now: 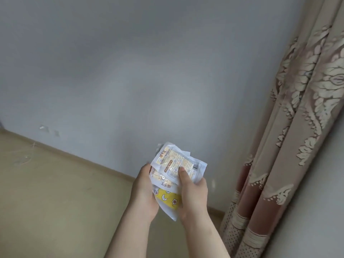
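The person holds a small stack of hand-warmer packets (167, 183) out in front of them, in the air above the floor (55, 192) and close to the corner of the room. Both hands are grasping the stack. The left hand (145, 192) cups it from the left side, fingers curled round behind the edges. The right hand (194, 196) grips it from the right, with its thumb (183, 173) pressed flat on the face of the top packet (176, 159).

That top packet is white with an orange label and small print, and it sits fanned out a little above the others. Beneath it shows a second white one, and lowest a yellow packet (167, 199) with little white shapes on it.

Behind the hands stands a plain grey wall (149, 71), with a few scraps of tape (44, 128) stuck low on the left. A pale skirting board (83, 159) runs along its foot. To the right hangs a heavy beige curtain (301, 118) with a raised floral pattern.
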### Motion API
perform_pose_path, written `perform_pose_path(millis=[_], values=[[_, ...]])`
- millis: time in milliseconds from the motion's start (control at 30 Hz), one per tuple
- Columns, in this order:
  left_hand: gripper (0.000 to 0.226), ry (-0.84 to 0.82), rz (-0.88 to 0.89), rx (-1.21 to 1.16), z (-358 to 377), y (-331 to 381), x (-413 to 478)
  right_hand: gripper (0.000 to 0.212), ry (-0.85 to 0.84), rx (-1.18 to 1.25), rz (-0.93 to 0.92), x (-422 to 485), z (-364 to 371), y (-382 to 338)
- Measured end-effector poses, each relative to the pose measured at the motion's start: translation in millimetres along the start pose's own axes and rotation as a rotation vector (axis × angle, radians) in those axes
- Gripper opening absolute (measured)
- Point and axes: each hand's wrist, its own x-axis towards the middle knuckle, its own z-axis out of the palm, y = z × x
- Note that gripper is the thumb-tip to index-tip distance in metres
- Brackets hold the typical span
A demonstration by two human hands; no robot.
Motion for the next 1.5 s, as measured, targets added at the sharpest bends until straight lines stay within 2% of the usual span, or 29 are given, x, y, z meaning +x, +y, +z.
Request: perform_pose_path(millis=[100, 200, 333, 433, 567, 733, 833, 1033, 1200, 1267, 1367, 1433, 1500], values=[[0.046, 0.041, -0.034, -0.042, -14.9, 12.6, 37.7, 0.019, -0.126, 0.014, 0.066, 45.7, 26.9, 14.5], [0.027, 0.197, 0.095, 0.013, -44.6, 27.2, 71.5, 0.018, -0.360, 0.005, 0.103, 76.2, 64.2, 34.1], [0.026, 0.387, 0.204, -0.007, -79.6, 49.9, 132.5, 0.036, -0.665, -0.090, 0.090, 118.7, 114.4, 53.4], [0.026, 0.423, 0.230, -0.067, -101.5, 78.8, 187.2, 0.055, -0.775, -0.127, 0.146, 163.2, 155.7, 61.4], [0.030, 0.480, 0.282, -0.112, -123.5, 128.8, 253.7, 0.059, -0.802, -0.119, 0.180, 212.7, 226.6, 70.7], [0.024, 0.597, 0.397, -0.126, -162.7, 205.4, 340.4, 0.030, -0.730, -0.034, 0.236, 277.1, 330.7, 95.5], [0.024, 0.686, 0.415, -0.133, -190.1, 232.1, 375.7, 0.023, -0.708, -0.020, 0.322, 310.0, 374.3, 118.5], [0.030, 0.996, 0.517, -0.126, -266.1, 285.9, 450.3, 0.018, -0.686, -0.145, 0.460, 380.0, 478.7, 171.1], [0.028, 1.173, 0.653, -0.285, -314.4, 340.6, 527.0, 0.013, -0.743, -0.174, 0.527, 447.8, 569.8, 191.4], [0.030, 1.301, 0.764, -0.166, -326.5, 362.5, 557.8, 0.013, -0.760, -0.230, 0.505, 474.0, 610.7, 201.3], [0.023, 1.478, 0.965, 0.416, -346.5, 382.3, 587.6, 0.011, -0.837, -0.265, 0.492, 493.5, 670.5, 225.1], [0.019, 1.435, 0.929, 0.821, -371.4, 389.3, 604.2, 0.014, -0.892, -0.265, 0.514, 494.8, 706.6, 246.9], [0.018, 1.334, 0.793, 1.025, -405.1, 395.0, 619.9, 0.020, -0.957, -0.221, 0.586, 493.5, 738.7, 270.1]])
